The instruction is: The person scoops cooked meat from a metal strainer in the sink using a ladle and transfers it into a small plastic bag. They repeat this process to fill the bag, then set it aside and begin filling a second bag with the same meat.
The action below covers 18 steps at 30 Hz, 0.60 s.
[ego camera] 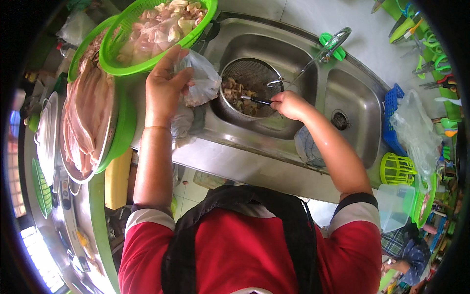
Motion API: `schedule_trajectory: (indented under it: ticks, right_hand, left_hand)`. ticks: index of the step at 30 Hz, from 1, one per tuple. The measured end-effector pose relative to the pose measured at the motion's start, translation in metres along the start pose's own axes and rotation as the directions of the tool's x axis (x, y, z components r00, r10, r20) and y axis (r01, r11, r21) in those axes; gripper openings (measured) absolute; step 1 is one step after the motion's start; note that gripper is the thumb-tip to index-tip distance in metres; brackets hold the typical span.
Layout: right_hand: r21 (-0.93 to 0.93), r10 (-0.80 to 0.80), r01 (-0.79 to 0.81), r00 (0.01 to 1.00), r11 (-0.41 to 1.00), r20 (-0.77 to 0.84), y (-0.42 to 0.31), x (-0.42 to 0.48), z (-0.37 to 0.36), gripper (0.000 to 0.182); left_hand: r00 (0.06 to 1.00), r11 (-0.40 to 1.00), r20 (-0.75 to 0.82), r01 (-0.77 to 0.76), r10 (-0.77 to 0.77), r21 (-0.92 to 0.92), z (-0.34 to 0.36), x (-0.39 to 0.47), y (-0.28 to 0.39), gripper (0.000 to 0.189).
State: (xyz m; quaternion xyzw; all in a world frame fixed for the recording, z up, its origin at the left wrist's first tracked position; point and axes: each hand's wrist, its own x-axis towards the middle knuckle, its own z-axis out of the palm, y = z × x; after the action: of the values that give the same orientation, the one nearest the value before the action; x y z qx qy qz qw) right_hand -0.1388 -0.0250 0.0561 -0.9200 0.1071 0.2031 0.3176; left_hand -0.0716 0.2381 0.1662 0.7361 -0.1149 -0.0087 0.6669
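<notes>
My right hand (288,106) grips the black handle (260,100) of a metal utensil, whose working end is hidden among brown and yellowish food pieces (235,92). Those pieces lie in a round wire-mesh strainer (253,68), set in the larger bowl of a stainless steel double sink (301,126). A thin stream of water runs from the faucet (336,40) towards the strainer. My left hand (167,86) is closed on a clear plastic bag (202,79) at the sink's left edge. Its fingertips are close to the rim of a green basket (110,70) of raw chicken pieces (161,33).
Slabs of raw meat (86,121) fill a colander at the left, near a pot lid (47,137). A grey cloth (310,147) hangs at the sink's front edge. A blue basket (393,117) and a clear container (394,205) stand right. Another person's arm (400,266) shows lower right.
</notes>
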Motion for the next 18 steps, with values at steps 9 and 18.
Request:
schedule_trajectory:
  ticks: [9,18]
  right_hand:
    - [0.058,0.03,-0.024,0.993,0.998,-0.113,0.024,-0.023,-0.049,0.027]
    - [0.035,-0.023,0.028,0.991,0.999,-0.133,-0.008,-0.092,-0.167,0.023]
  left_hand:
    - [0.992,0.991,0.048,-0.122,0.12,0.046,-0.007,0.003,0.054,0.048]
    - [0.938,0.997,0.34,-0.061,0.072,-0.045,0.013,0.051,0.049,0.049]
